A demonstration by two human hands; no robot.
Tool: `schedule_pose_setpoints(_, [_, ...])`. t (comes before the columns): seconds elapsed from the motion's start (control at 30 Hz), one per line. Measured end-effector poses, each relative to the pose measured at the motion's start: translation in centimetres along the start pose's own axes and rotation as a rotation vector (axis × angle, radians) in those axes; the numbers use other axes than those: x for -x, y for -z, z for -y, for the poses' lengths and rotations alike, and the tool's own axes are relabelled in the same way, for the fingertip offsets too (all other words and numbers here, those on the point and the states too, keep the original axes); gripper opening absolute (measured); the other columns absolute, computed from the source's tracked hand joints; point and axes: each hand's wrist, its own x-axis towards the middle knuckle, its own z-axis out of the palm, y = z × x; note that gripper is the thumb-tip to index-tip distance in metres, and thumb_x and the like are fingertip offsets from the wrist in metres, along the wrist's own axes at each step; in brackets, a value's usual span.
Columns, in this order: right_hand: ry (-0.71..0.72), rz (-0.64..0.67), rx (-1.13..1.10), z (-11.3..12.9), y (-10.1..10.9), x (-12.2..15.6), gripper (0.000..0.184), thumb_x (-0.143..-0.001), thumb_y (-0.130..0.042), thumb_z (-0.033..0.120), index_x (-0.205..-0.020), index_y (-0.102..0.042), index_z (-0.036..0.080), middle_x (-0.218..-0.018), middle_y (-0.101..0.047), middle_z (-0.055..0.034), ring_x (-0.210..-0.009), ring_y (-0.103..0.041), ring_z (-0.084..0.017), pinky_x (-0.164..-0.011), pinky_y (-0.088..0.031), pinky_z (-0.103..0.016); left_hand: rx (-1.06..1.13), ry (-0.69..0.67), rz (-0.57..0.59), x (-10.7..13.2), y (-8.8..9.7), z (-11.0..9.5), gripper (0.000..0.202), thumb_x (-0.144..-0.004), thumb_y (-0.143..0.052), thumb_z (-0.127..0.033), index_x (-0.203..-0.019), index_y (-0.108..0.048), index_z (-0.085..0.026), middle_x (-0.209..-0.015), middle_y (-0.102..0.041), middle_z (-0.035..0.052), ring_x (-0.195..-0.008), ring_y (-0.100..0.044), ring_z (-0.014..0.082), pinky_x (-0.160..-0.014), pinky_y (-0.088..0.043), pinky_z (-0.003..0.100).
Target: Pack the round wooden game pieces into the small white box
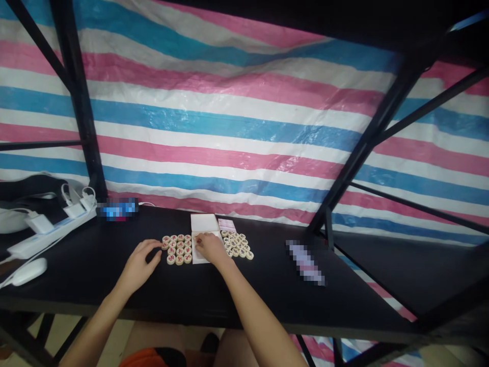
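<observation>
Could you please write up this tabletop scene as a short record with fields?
Surface: black table
Left hand: resting beside the red-marked round pieces, fingertips at their edge
Right hand: over the white box, pinching a red-marked piece
Right group: dark-marked pieces
Far left: power strip, white mouse
Backdrop: striped tarp

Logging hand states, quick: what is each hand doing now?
Left hand: loosely curled, touching the red-marked discs, holding nothing.
Right hand: fingers pinched over the white box; contents unclear.
</observation>
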Motion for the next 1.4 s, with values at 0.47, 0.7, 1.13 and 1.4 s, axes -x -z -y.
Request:
schedule_pose_setpoints(0.47, [0.003,-0.026,-0.453,-0.8,0.2,9.8,0.028,-0.071,-0.068,0.010,-0.097,-0.064,0.021,-0.089,-0.059,-0.0018,-0.075,-0.056,-0.015,-0.073,-0.045,-0.027,0.173,-0.012,0.275,2.1,-6.4,-7.3,0.020,-0.079,-0.054,-0.020,-0.093,-0.068,-0.021,-0.096,-0.068,0.0068,-0.094,-0.060,0.0233,-0.087,-0.045,0.035])
schedule_pose_setpoints(0.7, [0.087,-0.022,-0.501,0.0,1.1,10.3,0.036,-0.075,-0.061,0.007,-0.107,-0.061,0.023,-0.098,-0.061,-0.0027,-0.082,-0.058,-0.016,-0.078,-0.045,-0.028,0.206,0.005,0.358,2.3,-6.0,-6.9,0.019,-0.084,-0.052,-0.031,-0.089,-0.069,-0.023,-0.094,-0.068,0.0044,-0.090,-0.060,0.0208,-0.084,-0.044,0.031])
schedule_pose_setpoints(1.13, [0.059,-0.013,-0.499,0.4,1.2,10.3,0.015,-0.084,-0.057,0.022,-0.096,-0.064,0.021,-0.088,-0.067,-0.0030,-0.080,-0.061,-0.017,-0.073,-0.047,-0.026,0.284,0.046,0.397,2.1,-5.9,-6.8,0.015,-0.082,-0.055,-0.031,-0.084,-0.067,-0.021,-0.087,-0.069,0.0023,-0.084,-0.061,0.0191,-0.077,-0.044,0.027])
schedule_pose_setpoints(1.4, [0.053,-0.022,-0.496,0.4,1.3,10.3,0.016,-0.089,-0.050,0.022,-0.096,-0.064,0.021,-0.090,-0.068,-0.0029,-0.082,-0.062,-0.017,-0.077,-0.046,-0.027,0.278,0.044,0.394,2.1,-6.1,-6.9,0.017,-0.083,-0.054,-0.031,-0.083,-0.067,-0.021,-0.086,-0.069,0.0019,-0.083,-0.061,0.0188,-0.077,-0.044,0.027])
